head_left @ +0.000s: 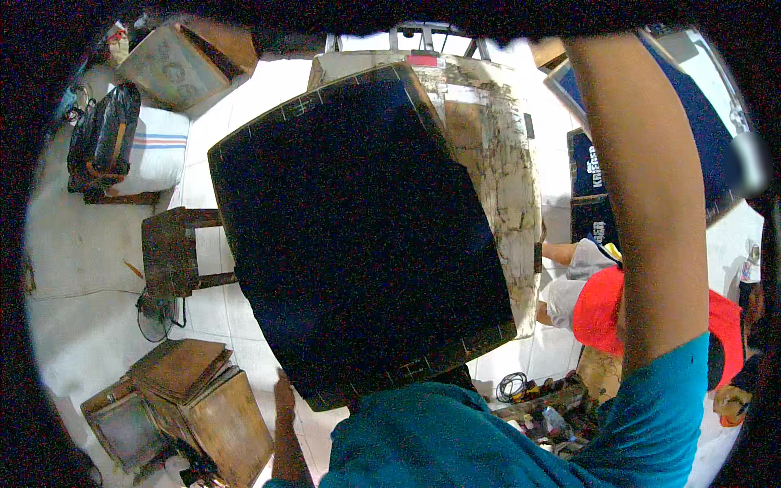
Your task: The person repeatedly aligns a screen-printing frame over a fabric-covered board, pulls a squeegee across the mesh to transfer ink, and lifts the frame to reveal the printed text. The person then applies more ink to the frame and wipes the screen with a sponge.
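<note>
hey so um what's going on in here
A person in a teal shirt is at a large dark panel, which lies slantwise over a worn table. The left hand is by its near left edge; contact is unclear. The right hand is out of view beyond the outstretched right arm. Another person in red is beside the table.

Right hand: lost past the top of my view; I see only my right arm (pixel 655 187).
Left hand (pixel 284 392): just a sliver; I can't tell whether it touches the dark panel (pixel 358 228).
Panel's near edge: runs partly behind my teal shirt (pixel 407 439).
Person in red (pixel 598 309): partly hidden behind my arm.
Pale shape (pixel 752 165): blurred at the far right.
Floor clutter (pixel 561 411): too small to tell.
</note>
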`<action>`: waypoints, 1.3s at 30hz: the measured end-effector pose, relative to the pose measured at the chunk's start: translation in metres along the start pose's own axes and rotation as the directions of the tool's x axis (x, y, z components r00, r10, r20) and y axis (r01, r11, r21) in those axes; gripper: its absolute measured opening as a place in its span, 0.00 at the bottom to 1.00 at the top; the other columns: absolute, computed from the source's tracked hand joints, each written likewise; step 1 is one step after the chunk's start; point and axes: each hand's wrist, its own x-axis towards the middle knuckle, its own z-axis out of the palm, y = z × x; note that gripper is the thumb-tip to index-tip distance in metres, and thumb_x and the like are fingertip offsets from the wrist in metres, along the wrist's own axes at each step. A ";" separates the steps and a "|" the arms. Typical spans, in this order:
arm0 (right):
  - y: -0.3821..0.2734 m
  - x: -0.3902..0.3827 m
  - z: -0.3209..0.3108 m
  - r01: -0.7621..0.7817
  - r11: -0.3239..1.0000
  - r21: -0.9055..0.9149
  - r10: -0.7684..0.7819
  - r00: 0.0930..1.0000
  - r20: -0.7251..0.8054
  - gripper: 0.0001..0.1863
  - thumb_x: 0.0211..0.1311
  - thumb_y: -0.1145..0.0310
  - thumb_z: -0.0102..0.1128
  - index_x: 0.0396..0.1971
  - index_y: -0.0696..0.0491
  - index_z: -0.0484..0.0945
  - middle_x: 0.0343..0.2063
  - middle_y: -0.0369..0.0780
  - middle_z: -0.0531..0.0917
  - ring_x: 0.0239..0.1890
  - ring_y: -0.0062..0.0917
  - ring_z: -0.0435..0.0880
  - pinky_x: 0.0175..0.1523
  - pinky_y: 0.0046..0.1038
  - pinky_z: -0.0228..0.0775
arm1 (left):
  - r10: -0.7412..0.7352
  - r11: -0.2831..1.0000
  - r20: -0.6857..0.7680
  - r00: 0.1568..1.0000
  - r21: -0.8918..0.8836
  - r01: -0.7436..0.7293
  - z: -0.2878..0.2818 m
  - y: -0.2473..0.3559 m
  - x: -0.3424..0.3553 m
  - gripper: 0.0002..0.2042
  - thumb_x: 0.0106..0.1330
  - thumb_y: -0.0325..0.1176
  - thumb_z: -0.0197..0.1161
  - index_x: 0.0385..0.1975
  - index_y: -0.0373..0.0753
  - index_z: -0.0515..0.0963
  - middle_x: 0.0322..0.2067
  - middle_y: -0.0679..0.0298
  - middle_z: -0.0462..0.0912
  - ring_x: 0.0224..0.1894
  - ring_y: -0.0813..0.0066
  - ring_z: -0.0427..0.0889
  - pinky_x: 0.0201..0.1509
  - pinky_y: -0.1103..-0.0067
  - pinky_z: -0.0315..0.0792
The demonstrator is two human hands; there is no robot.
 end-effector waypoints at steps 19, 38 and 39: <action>0.007 -0.014 -0.012 0.006 0.998 0.067 -0.005 1.000 -0.005 0.54 0.42 0.19 0.62 0.42 0.64 0.86 0.43 0.59 0.87 0.48 0.49 0.87 0.55 0.44 0.77 | 0.511 0.841 -0.445 0.735 0.083 -0.535 -0.024 0.185 -0.028 0.29 0.73 0.54 0.63 0.21 0.32 0.71 0.18 0.62 0.69 0.24 0.70 0.64 0.30 0.68 0.62; 0.022 0.010 -0.008 0.064 0.995 0.081 -0.059 0.996 -0.065 0.52 0.43 0.19 0.61 0.40 0.62 0.87 0.41 0.55 0.88 0.47 0.47 0.88 0.54 0.43 0.78 | 0.574 0.809 0.024 0.819 0.138 -0.571 0.042 0.176 -0.023 0.34 0.53 0.50 0.81 0.48 0.32 0.71 0.42 0.45 0.85 0.44 0.46 0.86 0.49 0.64 0.79; 0.023 0.012 -0.007 0.078 0.993 0.091 -0.070 0.994 -0.084 0.52 0.44 0.19 0.60 0.41 0.62 0.87 0.42 0.55 0.88 0.47 0.46 0.88 0.54 0.43 0.78 | 0.592 0.786 0.055 0.804 0.180 -0.591 0.035 0.180 -0.022 0.34 0.53 0.50 0.81 0.48 0.32 0.71 0.42 0.44 0.85 0.44 0.45 0.86 0.49 0.63 0.79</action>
